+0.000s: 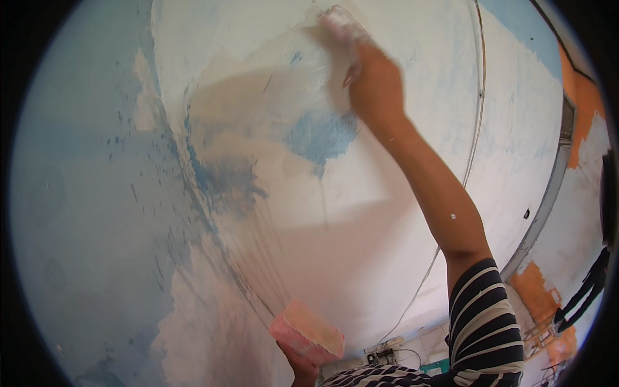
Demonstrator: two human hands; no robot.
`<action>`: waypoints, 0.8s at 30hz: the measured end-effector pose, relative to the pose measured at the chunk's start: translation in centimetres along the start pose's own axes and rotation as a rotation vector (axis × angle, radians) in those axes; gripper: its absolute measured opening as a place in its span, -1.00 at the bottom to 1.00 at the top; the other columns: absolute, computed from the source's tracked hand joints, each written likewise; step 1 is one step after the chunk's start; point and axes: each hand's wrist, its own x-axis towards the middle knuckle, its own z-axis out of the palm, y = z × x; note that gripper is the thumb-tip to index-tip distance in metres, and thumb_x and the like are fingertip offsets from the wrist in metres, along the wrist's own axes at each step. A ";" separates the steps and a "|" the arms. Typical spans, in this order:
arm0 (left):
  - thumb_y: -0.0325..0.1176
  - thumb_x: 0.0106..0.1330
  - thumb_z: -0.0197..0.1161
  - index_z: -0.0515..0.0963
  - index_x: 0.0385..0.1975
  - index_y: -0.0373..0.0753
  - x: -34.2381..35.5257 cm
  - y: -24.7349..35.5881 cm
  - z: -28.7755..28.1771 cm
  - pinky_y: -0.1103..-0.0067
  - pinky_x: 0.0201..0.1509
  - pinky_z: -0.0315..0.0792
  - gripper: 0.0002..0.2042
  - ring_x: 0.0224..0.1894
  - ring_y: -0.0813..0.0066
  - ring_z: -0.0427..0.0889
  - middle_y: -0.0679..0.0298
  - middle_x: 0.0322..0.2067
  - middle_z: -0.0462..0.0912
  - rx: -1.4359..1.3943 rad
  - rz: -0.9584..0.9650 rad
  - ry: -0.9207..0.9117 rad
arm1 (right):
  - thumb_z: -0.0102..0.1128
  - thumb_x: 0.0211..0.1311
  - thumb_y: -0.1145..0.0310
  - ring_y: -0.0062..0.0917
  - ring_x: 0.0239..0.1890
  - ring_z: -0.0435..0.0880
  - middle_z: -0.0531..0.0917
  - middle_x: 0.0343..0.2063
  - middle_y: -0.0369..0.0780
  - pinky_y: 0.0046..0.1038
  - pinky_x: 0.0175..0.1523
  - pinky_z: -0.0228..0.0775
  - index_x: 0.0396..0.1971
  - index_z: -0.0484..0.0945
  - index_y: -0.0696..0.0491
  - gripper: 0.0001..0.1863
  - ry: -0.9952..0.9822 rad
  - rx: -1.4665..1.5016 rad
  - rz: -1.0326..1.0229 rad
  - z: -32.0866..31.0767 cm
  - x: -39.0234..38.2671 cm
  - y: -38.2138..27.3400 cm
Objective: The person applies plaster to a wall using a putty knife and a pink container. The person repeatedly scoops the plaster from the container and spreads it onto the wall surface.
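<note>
My right hand (pixel 373 84) is raised high against the wall (pixel 245 116), closed round a pale, putty-smeared flat tool (pixel 340 22), probably a spreader, pressed on or very near the surface. The wall has white filler over patchy blue paint. Low in the view, my left hand (pixel 296 361) grips a pink rectangular block or holder (pixel 308 326) with a cream, rough top; I cannot tell exactly what it is.
A cracked corner line separates the blue left wall (pixel 84 193). A thin cable (pixel 481 90) runs down the right side. Far right are a grey frame (pixel 532 226), orange patched wall (pixel 529 284) and hanging dark objects (pixel 590 284). Below lie wiring and small fittings (pixel 380 357).
</note>
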 end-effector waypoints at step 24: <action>0.41 0.39 -0.21 0.03 0.46 -0.09 -0.9 0.3 -0.9 0.18 0.44 0.18 -0.17 0.42 0.13 0.21 0.20 0.40 0.19 0.028 0.054 0.060 | 0.14 0.07 0.64 -0.16 0.04 0.64 0.61 0.09 -0.08 -0.24 0.07 0.56 0.21 0.43 0.05 -0.39 -0.416 0.569 0.025 -3.1 -6.4 -9.3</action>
